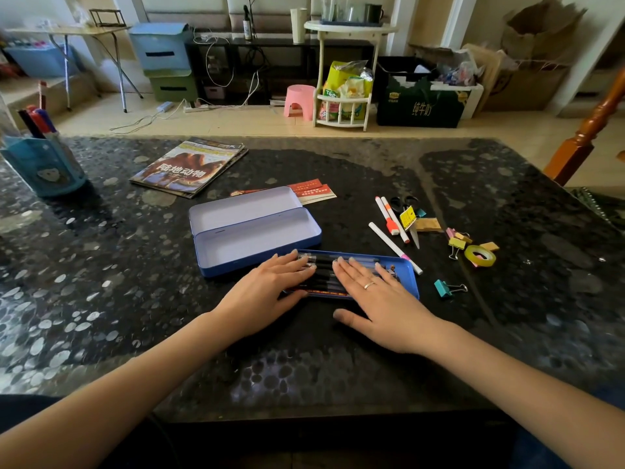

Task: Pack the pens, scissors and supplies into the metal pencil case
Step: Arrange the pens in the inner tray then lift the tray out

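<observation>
**Both hands flat on the pens in the blue tray**

I see my left hand (270, 288) and right hand (378, 299) lying palm down with straight fingers, side by side, pressing on a row of black pens (324, 269). Neither hand curls round anything; both are spread flat. A ring sits on one finger of the right hand.

The pens lie lengthwise in a shallow blue metal tray (407, 273), which sits on the dark pebble-patterned table (101, 292) just in front of the open blue metal pencil case (257, 231). The case has its lid swung back, and I can see pale lilac inner surfaces with nothing in either half. The tray touches or nearly touches the case's front edge; I cannot tell which.

To the right of the case lie three white marker pens (392, 220), one with an orange band and one with a pink tip. Black-handled scissors (404, 202) with a yellow tag rest beside them. Farther right are a roll of yellow-green tape (480, 255), yellow and pink binder clips (458, 243), and a teal binder clip (446, 288) nearer to me.

Behind the case sit red paper cards (311, 189) and a glossy magazine (189, 167). A light blue pen holder (44, 164) with markers stands at the far left.
</observation>
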Available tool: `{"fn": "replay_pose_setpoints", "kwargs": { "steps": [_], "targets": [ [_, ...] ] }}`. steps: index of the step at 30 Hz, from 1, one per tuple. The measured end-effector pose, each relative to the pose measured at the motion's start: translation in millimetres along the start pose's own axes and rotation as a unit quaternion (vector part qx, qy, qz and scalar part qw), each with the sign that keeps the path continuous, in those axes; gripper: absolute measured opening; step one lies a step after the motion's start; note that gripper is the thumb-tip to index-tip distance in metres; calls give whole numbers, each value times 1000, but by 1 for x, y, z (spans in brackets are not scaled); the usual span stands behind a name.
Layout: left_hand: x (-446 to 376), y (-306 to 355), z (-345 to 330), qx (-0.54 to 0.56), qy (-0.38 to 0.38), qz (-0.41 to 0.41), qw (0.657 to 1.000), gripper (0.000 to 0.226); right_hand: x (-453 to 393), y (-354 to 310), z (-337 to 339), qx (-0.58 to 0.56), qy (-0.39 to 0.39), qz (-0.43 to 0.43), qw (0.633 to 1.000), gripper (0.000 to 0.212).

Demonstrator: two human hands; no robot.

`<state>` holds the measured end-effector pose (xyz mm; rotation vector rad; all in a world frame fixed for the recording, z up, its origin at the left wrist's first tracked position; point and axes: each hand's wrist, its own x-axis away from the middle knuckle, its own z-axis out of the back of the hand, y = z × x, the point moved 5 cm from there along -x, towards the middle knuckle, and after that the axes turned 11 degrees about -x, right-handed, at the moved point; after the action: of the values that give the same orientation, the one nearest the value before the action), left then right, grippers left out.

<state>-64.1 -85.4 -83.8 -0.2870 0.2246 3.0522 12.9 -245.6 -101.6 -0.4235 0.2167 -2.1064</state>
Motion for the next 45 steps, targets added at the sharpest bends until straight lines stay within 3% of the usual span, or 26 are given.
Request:
{"fn": "replay_pose_setpoints", "kwargs": {
  "steps": [6, 9, 13, 17, 20, 30, 36, 40, 45],
  "targets": [
    [1, -2, -5, 11, -20, 24, 999, 50, -4, 4, 2, 10, -5, 16, 1000, 76],
    [2, -4, -5, 25, -13, 36, 999, 55, -2, 10, 9, -10, 15, 16, 1000, 86],
    [4, -10, 0, 54, 0, 91, 994, 69, -4, 30, 25, -29, 60, -50, 997, 96],
    [10, -10, 5, 47, 21, 173, 984, 77, -5, 47, 27, -62, 39, -112, 991, 100],
    [19, -10, 10, 46, 47, 197, 978, 62, -3, 46, 26, -65, 16, -112, 991, 105],
    [21, 2, -4, -8, 14, 121, 993, 46, -3, 40, 27, -70, 23, -92, 993, 105],
    [14, -16, 17, -1, 103, 157, 982, 41, -5, 42, 27, -77, 23, -89, 993, 106],
    [4, -43, 19, -37, 51, 204, 977, 42, -5, 42, 27, -83, 31, -82, 993, 104],
    [6, -59, 12, -67, 5, 221, 973, 26, -5, 40, 28, -82, 49, -70, 993, 98]
  ]
}}
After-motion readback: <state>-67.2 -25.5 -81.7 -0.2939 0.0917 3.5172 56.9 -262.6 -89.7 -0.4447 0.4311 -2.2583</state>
